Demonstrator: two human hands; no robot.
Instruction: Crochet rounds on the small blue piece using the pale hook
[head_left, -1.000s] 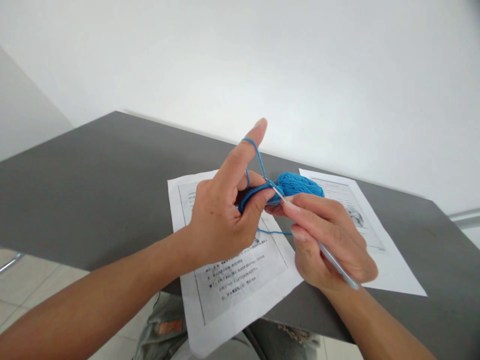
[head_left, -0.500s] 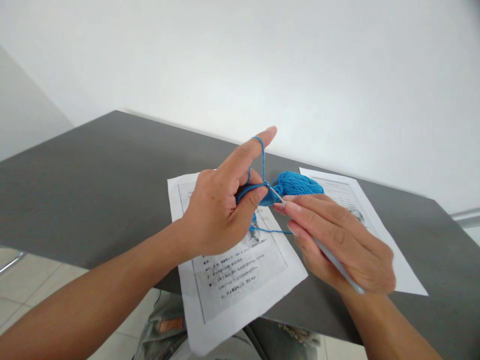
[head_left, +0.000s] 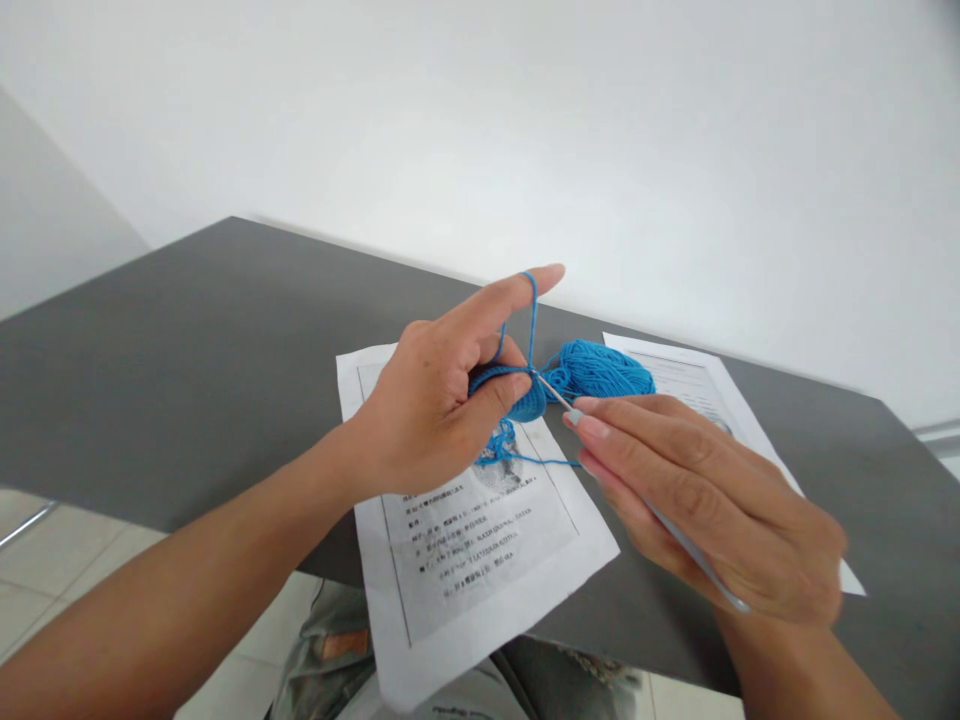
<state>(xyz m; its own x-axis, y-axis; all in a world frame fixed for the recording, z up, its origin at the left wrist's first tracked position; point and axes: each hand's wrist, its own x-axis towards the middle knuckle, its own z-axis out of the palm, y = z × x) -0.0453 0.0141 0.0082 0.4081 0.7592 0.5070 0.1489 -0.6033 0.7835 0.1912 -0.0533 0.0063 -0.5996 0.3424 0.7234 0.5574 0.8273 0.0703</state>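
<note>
My left hand (head_left: 457, 395) pinches a blue crochet piece (head_left: 529, 402) between thumb and fingers. Its index finger stretches up and right, with a strand of blue yarn (head_left: 533, 320) looped over it and running down to the piece. In my right hand (head_left: 697, 490) is a crochet hook (head_left: 697, 560) with a grey handle, held between thumb and fingers. The hook's thin metal shaft points up and left, its tip at the top edge of the piece. A skein of blue yarn (head_left: 607, 369) lies just behind, partly hidden by my right hand.
Under my hands a printed sheet (head_left: 480, 600) hangs over the near edge of the dark grey table (head_left: 187, 370). A small tangle of blue yarn (head_left: 498, 445) rests on it. Another printed sheet (head_left: 750, 400) lies right, partly covered by my right hand. A white wall (head_left: 480, 130) stands behind.
My right hand and the hook have shifted slightly right and down. The left index finger has tilted lower and further right, and more of the blue piece and yarn tangle shows.
</note>
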